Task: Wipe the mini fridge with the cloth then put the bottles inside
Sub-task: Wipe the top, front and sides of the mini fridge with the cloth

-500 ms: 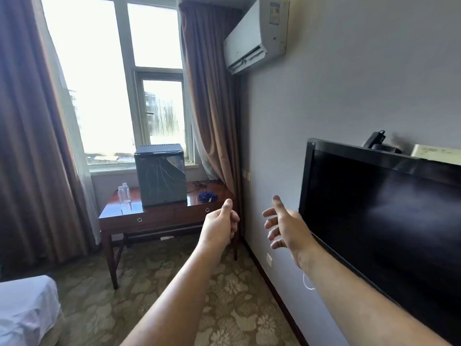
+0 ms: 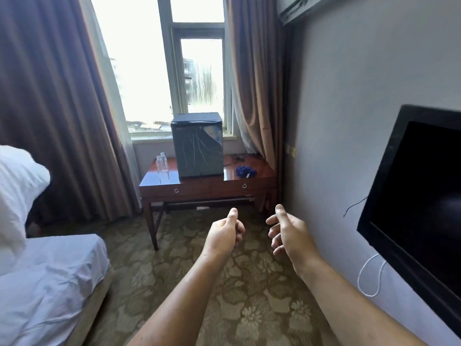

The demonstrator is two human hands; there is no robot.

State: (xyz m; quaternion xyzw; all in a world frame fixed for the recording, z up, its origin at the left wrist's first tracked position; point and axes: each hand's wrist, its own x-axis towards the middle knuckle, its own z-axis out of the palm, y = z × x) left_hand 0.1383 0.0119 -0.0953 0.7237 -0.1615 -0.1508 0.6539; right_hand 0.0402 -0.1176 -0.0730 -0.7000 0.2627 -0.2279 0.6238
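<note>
A dark mini fridge [image 2: 197, 144] with its door closed stands on a wooden table [image 2: 199, 187] below the window. Two clear plastic bottles [image 2: 161, 163] stand upright to the left of the fridge. A crumpled blue cloth [image 2: 246, 171] lies on the table to the fridge's right. My left hand [image 2: 224, 234] is held out in front of me, fingers curled loosely with the thumb up, holding nothing. My right hand [image 2: 288, 231] is beside it, fingers apart and empty. Both hands are well short of the table, over the carpet.
A bed with white sheets [image 2: 45, 275] and a pillow [image 2: 17, 186] fills the left. A black TV [image 2: 419, 196] hangs on the right wall with a white cable [image 2: 369, 275] below. Brown curtains [image 2: 57, 108] flank the window. Patterned carpet [image 2: 224, 295] lies between me and the table.
The view has turned left and downward, so the table sits nearer the centre and the bed has come into sight. Both hands have dropped lower in the frame.
</note>
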